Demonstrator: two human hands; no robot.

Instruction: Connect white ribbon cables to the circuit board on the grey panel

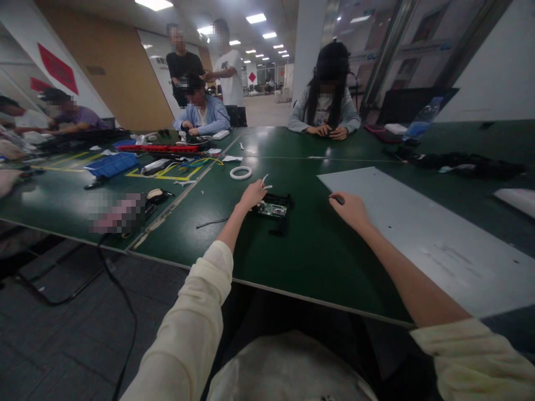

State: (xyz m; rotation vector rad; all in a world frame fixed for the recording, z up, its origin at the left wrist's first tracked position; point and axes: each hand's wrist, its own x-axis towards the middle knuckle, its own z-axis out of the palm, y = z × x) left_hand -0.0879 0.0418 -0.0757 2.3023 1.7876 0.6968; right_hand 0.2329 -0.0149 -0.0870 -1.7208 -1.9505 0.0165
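Observation:
My left hand [252, 195] is closed at the left edge of a small electronic device, its fingers pinched on a thin white strip [266, 186] whose ends stick out beyond them. The device has a black frame [278, 199] with a green circuit board [272, 209] showing, and lies on the green table [301, 267]. A black cable [213, 221] trails to its left. Over the near-left part of a grey panel [418, 234], my right hand [350, 210] is curled closed. Something dark shows between its thumb and fingers, too small to name.
Beyond my left hand lies a white ring-shaped roll [241, 172]. A blue bin [111, 165], a red power strip [163, 148] and loose wires sit farther left. Several people are around the tables, one seated opposite [324, 111]. A plastic bottle [423, 120] stands at the right.

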